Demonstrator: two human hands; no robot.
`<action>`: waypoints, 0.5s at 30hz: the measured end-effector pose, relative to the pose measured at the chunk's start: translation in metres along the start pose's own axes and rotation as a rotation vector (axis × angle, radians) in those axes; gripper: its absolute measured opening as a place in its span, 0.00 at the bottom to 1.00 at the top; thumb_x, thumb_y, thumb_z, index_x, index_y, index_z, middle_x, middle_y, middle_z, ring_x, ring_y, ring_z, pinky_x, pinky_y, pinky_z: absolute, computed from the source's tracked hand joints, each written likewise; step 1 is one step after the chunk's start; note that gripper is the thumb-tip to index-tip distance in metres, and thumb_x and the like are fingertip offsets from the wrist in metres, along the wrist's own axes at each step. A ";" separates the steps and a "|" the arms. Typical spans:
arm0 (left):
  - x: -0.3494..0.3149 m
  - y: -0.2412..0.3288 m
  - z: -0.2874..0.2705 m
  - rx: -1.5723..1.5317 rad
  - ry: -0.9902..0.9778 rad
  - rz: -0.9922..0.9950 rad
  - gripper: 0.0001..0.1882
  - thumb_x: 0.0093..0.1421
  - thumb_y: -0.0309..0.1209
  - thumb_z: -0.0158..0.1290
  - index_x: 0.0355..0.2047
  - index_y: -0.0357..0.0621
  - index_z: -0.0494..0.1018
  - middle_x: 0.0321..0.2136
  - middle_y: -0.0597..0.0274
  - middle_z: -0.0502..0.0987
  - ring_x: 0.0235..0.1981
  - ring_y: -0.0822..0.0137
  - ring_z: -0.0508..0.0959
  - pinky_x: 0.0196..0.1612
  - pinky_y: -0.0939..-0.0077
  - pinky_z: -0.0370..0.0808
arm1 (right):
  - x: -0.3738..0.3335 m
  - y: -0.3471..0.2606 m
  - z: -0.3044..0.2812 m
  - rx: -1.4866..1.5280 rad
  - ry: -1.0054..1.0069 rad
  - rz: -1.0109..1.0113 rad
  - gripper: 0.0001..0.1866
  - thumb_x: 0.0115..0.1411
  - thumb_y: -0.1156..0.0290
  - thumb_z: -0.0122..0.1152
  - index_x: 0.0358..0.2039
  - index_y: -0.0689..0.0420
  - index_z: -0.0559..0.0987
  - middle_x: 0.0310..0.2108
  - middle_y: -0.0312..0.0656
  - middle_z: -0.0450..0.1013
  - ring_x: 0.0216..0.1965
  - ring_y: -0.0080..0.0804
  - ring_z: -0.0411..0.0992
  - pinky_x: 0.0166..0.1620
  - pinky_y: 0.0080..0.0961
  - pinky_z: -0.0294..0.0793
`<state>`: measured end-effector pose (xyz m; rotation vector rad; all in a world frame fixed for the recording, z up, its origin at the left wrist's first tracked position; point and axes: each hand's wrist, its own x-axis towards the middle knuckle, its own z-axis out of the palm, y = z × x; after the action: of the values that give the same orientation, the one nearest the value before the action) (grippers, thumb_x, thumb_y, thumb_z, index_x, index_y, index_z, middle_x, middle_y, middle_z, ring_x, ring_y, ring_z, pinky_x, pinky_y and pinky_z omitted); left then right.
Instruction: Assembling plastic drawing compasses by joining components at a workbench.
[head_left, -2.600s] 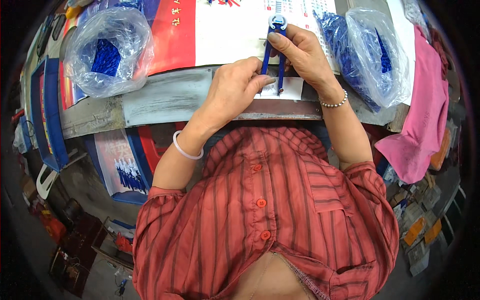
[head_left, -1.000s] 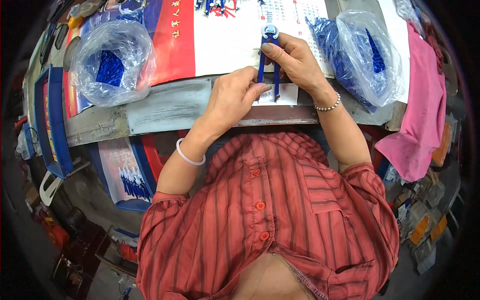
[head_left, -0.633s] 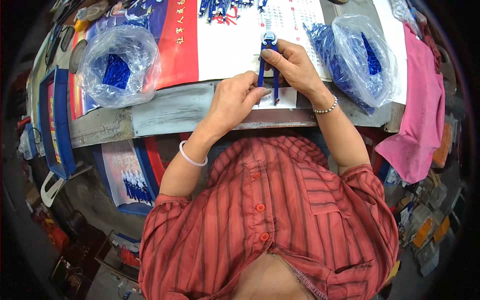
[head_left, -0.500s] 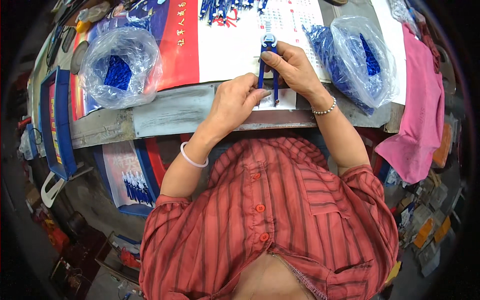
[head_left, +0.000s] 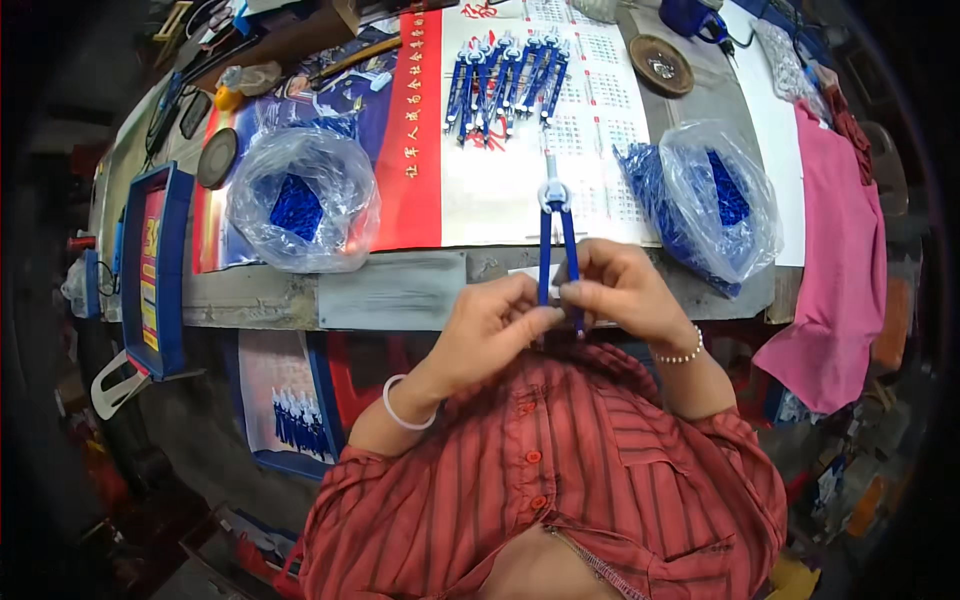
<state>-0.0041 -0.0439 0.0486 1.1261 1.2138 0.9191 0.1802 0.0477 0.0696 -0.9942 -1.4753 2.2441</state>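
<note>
A drawing compass (head_left: 554, 196) with blue legs and a silvery head points away from me, its legs slightly spread. My left hand (head_left: 490, 325) pinches the left leg near its lower end. The fingers of my right hand (head_left: 630, 295) close on the right leg, with a small white bit at the fingertips that I cannot make out. Several similar compasses (head_left: 510, 75) lie in a group farther back on the calendar sheet (head_left: 600, 130). Clear plastic bags with blue parts stand on both sides, a left bag (head_left: 345, 190) and a right bag (head_left: 685, 235).
A blue tray (head_left: 172, 340) leans at the table's left end. Below the table edge, another blue tray (head_left: 285, 460) holds several compasses. A pink cloth (head_left: 835, 260) hangs over the right side. A round brown dish (head_left: 660, 65) sits at the back, and a grey plate (head_left: 390, 290) lies along the front edge.
The view has tilted up, showing more of the table. My hands have come closer to my body with the compass. My right hand has shifted from near its head down to the right leg.
</note>
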 end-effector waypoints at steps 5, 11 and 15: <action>-0.022 0.014 0.002 -0.186 -0.075 -0.228 0.08 0.58 0.29 0.55 0.31 0.36 0.71 0.17 0.71 0.71 0.19 0.83 0.69 0.22 0.87 0.66 | -0.014 0.015 0.012 0.156 -0.040 0.014 0.08 0.57 0.72 0.60 0.34 0.61 0.73 0.25 0.33 0.71 0.21 0.15 0.68 0.22 0.10 0.67; -0.036 0.001 0.003 -0.218 -0.061 -0.224 0.08 0.59 0.30 0.55 0.32 0.36 0.71 0.17 0.70 0.72 0.19 0.83 0.70 0.22 0.87 0.66 | -0.017 0.031 0.022 0.171 -0.056 0.061 0.10 0.58 0.69 0.60 0.36 0.61 0.72 0.25 0.33 0.70 0.20 0.15 0.67 0.23 0.12 0.68; -0.052 -0.006 0.003 -0.183 0.026 -0.212 0.09 0.58 0.30 0.55 0.32 0.35 0.71 0.18 0.69 0.72 0.19 0.82 0.70 0.22 0.86 0.67 | -0.013 0.031 0.036 0.150 -0.109 0.056 0.10 0.58 0.69 0.60 0.36 0.61 0.72 0.26 0.34 0.71 0.21 0.15 0.67 0.24 0.13 0.68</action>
<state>-0.0091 -0.0955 0.0549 0.8258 1.2174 0.8653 0.1694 0.0012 0.0562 -0.8910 -1.3123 2.4432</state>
